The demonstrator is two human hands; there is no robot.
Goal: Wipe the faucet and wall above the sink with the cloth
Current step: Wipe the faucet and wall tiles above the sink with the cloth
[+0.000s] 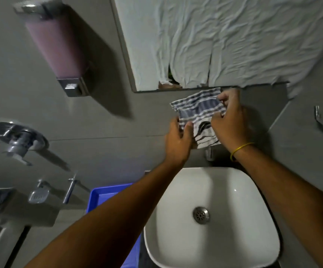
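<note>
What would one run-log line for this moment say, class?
left hand: grips cloth | right hand: grips cloth | cloth: over faucet, against wall | sink: below

A dark grey counter runs below the grey tiled wall, only narrow strips of it showing. Sitting on it is a white, rounded-square ceramic basin with a round metal drain at its middle. Just left of the basin stands a bright blue plastic tray, its base hidden behind a forearm.
</note>
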